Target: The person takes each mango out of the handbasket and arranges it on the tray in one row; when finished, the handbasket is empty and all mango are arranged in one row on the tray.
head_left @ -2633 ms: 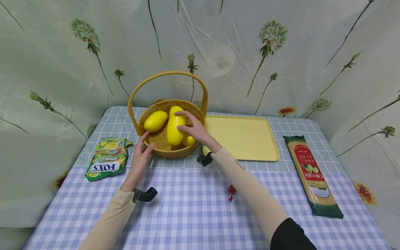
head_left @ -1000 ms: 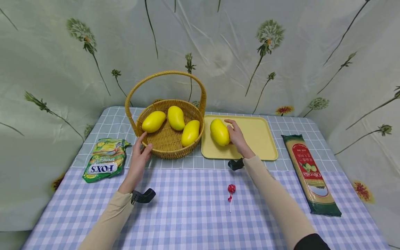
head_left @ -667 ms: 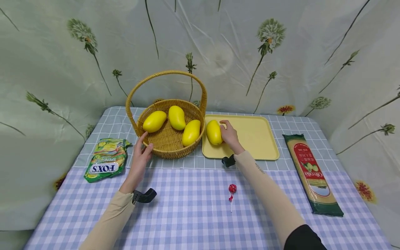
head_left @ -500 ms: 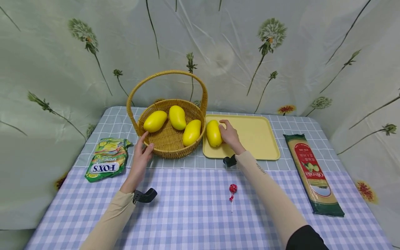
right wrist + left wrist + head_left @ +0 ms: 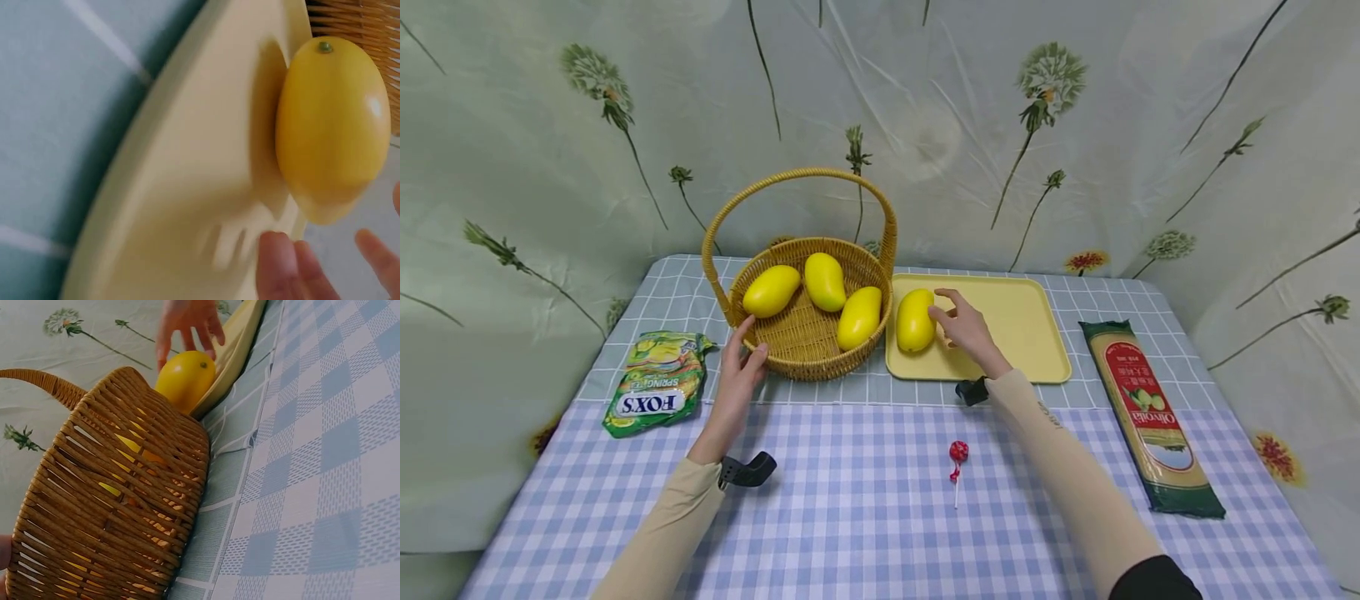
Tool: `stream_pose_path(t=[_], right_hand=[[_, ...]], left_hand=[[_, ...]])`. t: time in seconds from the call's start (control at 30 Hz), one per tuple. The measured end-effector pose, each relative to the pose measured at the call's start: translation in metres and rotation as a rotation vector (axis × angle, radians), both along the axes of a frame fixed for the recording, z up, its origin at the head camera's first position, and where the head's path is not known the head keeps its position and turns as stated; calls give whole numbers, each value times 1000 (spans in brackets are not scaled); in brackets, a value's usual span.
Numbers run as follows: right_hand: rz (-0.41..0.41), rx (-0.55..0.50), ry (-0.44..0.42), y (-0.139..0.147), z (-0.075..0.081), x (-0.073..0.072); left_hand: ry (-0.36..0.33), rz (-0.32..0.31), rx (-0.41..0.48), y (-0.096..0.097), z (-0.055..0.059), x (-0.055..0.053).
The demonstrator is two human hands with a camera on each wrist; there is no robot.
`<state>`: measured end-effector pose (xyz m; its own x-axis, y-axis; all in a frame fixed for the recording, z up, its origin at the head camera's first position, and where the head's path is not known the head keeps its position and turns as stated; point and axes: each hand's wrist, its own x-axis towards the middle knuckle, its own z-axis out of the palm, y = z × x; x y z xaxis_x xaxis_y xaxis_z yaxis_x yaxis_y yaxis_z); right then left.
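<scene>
A yellow mango (image 5: 915, 321) lies at the left end of the pale yellow tray (image 5: 1015, 333). My right hand (image 5: 966, 329) is just to its right with fingers spread; the right wrist view shows a gap between the fingertips and the mango (image 5: 334, 128). My left hand (image 5: 737, 379) holds the front left rim of the wicker basket (image 5: 808, 367) between thumb and fingers, though part of this grip is hidden. Inside the basket are three more mangoes, one at the left (image 5: 772, 292), one at the back (image 5: 824, 282) and one at the right (image 5: 859, 318).
A green FOX'S candy bag (image 5: 655, 383) lies left of the basket. Toward the front is a red lollipop (image 5: 958, 454). A long Olivoilà pasta packet (image 5: 1150, 417) lies at the right. The basket's tall arched handle (image 5: 801, 175) stands up beside the tray.
My right hand has carried a mango from the basket to the tray, set it down at the left end, then let go and moved slightly right. My left hand has stayed at the basket rim.
</scene>
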<state>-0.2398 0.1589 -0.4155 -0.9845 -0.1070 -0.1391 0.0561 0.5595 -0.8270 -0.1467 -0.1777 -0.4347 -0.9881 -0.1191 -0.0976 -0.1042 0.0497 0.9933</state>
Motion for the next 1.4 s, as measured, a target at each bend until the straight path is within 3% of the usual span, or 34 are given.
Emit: stream_pose_path(t=[0.2, 0.37, 0.53, 0.8, 1.13, 1.4], right_hand=[[-3, -128, 183, -9, 15, -2], [136, -168, 251, -36, 32, 1], [301, -3, 235, -69, 47, 2], [387, 300, 148, -107, 54, -6], [370, 346, 103, -126, 39, -16], [469, 435, 83, -132, 38, -17]], left_hand=[[11, 4, 3, 0, -1, 0], [17, 8, 5, -1, -2, 0], [5, 8, 4, 0, -2, 0], [8, -6, 16, 0, -2, 1], [25, -14, 13, -1, -3, 0], [14, -1, 14, 0, -2, 0]])
